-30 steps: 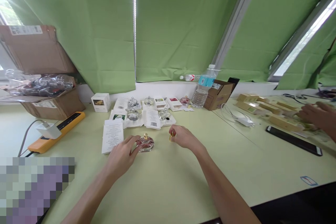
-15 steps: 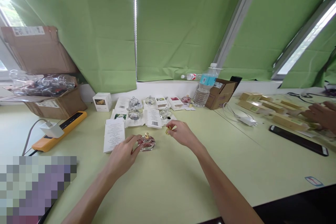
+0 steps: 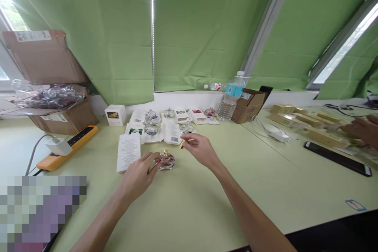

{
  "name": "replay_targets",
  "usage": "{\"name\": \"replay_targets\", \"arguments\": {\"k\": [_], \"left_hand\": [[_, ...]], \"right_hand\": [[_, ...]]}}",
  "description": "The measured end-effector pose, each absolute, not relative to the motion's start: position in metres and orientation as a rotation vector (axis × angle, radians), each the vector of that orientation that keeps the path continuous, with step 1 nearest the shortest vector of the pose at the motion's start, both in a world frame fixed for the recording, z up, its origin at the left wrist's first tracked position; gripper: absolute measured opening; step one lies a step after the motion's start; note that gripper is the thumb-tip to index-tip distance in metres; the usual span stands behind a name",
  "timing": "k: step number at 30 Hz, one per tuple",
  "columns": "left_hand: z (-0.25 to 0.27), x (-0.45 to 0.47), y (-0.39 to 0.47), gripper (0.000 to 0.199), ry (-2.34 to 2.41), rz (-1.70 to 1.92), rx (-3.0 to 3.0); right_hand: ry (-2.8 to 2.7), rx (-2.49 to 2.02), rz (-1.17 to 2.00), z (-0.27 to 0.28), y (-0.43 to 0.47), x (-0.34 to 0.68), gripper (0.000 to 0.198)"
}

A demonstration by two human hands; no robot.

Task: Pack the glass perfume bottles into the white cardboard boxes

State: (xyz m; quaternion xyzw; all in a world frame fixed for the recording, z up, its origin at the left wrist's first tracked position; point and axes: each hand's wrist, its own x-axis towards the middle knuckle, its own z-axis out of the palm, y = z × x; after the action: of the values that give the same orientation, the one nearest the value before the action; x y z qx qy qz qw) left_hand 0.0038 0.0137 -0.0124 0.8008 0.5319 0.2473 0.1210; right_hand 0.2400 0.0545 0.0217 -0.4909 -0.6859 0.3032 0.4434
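A round glass bottle (image 3: 167, 162) with dark pink contents and a gold neck stands upright on the pale green table (image 3: 177, 208). My left hand (image 3: 141, 173) grips its left side between thumb and fingers. To the right of the bottle and a little above the table, my right hand (image 3: 199, 149) pinches a small gold cap (image 3: 182, 144), tilted and apart from the gold neck. A flat white box (image 3: 129, 153) with printed text lies left of the bottle, behind my left hand. Farther back are white boxes (image 3: 171, 132) and several similar glass bottles (image 3: 151, 128).
A large water bottle (image 3: 231, 100) and a brown carton (image 3: 247, 107) stand at the back. An orange power strip (image 3: 69, 147) and an opened carton (image 3: 63, 120) are on the left. Rightward are a charger (image 3: 279, 136), a black phone (image 3: 337, 158) and another person's hand (image 3: 362, 130).
My right hand has moved slightly left with the gold cap, nearer to the bottle's neck. My left hand and the bottle have stayed in place.
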Motion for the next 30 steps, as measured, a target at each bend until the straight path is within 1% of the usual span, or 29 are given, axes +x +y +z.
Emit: {"name": "replay_targets", "arguments": {"k": [6,17,30], "left_hand": [[-0.011,0.005,0.013,0.034,1.555,0.746,2.346],[-0.012,0.005,0.014,0.032,1.551,0.758,2.372],[-0.008,0.007,0.011,0.031,1.551,0.745,2.35]], "right_hand": [[-1.626,-0.992,0.801,0.022,0.044,0.222,0.027],[-1.621,-0.837,0.765,0.016,0.032,0.199,0.019],[-1.699,-0.772,0.631,0.01,0.03,0.188,0.02]]}}
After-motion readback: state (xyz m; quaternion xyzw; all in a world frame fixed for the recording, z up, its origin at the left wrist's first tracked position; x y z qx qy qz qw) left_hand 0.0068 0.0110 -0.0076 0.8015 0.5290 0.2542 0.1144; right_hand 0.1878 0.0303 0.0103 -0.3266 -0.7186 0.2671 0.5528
